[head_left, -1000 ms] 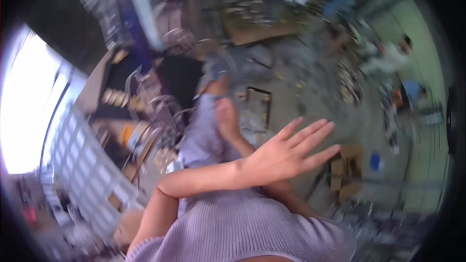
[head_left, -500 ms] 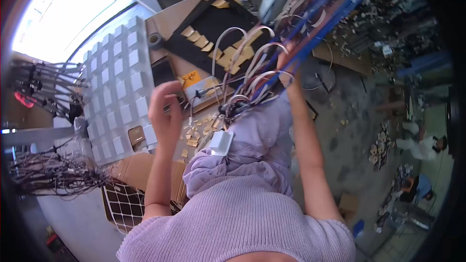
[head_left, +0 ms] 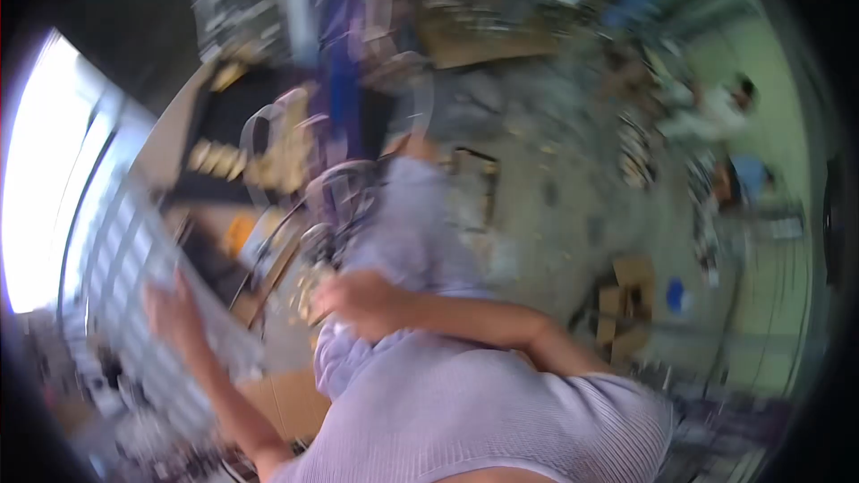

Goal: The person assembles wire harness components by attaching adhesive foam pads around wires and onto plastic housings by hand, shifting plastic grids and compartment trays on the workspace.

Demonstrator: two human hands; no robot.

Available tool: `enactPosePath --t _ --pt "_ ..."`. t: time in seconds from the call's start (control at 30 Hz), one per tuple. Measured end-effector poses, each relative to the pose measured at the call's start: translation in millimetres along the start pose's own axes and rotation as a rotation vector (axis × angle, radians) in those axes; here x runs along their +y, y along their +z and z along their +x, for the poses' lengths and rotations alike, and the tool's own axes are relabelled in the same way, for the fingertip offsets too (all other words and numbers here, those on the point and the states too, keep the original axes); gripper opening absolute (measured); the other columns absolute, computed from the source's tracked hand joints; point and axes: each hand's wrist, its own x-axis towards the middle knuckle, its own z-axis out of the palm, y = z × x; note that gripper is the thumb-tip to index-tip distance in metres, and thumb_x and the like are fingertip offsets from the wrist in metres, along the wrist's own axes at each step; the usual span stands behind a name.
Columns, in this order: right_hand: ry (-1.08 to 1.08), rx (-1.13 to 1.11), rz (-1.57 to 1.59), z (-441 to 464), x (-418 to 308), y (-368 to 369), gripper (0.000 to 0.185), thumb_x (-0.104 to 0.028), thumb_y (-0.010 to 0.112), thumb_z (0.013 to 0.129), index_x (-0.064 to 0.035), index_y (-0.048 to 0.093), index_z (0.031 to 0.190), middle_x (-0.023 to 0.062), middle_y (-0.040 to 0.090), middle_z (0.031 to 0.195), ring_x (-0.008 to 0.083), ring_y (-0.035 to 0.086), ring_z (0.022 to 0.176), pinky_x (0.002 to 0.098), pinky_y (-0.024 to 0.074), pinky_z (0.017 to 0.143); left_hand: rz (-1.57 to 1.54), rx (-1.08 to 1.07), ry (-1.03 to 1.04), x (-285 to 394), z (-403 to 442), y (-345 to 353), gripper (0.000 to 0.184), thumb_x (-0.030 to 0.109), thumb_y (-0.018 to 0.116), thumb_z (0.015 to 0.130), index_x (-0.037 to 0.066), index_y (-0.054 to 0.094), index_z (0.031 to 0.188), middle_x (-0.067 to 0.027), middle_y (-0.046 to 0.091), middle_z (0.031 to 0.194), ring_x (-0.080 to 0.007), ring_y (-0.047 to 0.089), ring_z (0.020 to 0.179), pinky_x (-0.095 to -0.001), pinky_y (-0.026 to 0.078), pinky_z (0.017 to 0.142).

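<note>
Motion smears the whole view. My left hand (head_left: pixel 177 317) is over the edge of a pale panel (head_left: pixel 134 250) with rows of light rectangular blocks; its fingers look apart and nothing shows in them. At my lap, my right hand (head_left: pixel 365 302) has its fingers curled; what they hold, if anything, is hidden. Just beyond it, a bundle of cables (head_left: pixel 335 192) with connectors rises past my leg, blue and pale strands leading away to the top. The white plastic piece seen earlier on my lap is not clearly visible.
Ahead lies a black mat (head_left: pixel 201 112) with yellowish pieces. An orange label (head_left: pixel 238 234) is near it. A cardboard box (head_left: pixel 626 300) and a blue object (head_left: pixel 676 294) are on the floor at right. Two people, one in a white top (head_left: pixel 725 112), are farther right.
The camera view has swung right. My right hand has left the raised cables and come down to my lap. My left hand has moved left, over the panel.
</note>
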Motion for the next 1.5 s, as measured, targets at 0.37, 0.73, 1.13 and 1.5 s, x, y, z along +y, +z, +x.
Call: enactPosePath --t 0.37,0.73,1.13,1.5 --pt "0.248 -0.383 0.08 124 25 135 0.02 -0.013 0.057 0.082 0.0025 0.054 0.093 0.02 0.067 0.079 0.0381 0.067 0.074 0.0462 0.0523 0.066 0.127 -0.589 -0.176 22 -39 -52 0.066 0.064 0.046 0.09 0.001 0.059 0.104 -0.0201 0.067 0.092 -0.0387 0.065 0.087 -0.0523 0.05 0.069" --pt "0.572 -0.276 0.18 129 13 150 0.03 -0.023 0.061 0.082 -0.0002 0.059 0.102 0.0237 0.068 0.091 0.0418 0.066 0.091 0.0504 0.0513 0.079 -0.103 -0.361 -0.224 15 -53 -56 0.059 0.056 0.049 0.093 -0.003 0.058 0.094 -0.0234 0.064 0.089 -0.041 0.061 0.083 -0.0501 0.046 0.07" --pt "0.416 -0.008 0.391 129 23 129 0.023 -0.019 0.051 0.099 0.0 0.063 0.102 0.0138 0.065 0.078 0.023 0.062 0.067 0.0369 0.0471 0.063 -1.391 0.145 -0.608 5 -55 -59 0.051 0.028 0.048 0.096 -0.002 0.037 0.136 -0.0169 0.053 0.128 -0.0238 0.051 0.117 -0.0336 0.038 0.101" --pt "0.359 0.184 0.449 86 -26 -48 0.028 0.002 0.072 0.081 -0.0063 0.074 0.107 -0.0022 0.062 0.086 0.0005 0.043 0.065 0.017 0.0299 0.053 -1.934 -0.368 -0.517 104 -45 -137 0.043 0.0 0.08 0.077 0.002 0.055 0.112 -0.0036 0.064 0.102 -0.0116 0.062 0.095 -0.0272 0.051 0.08"
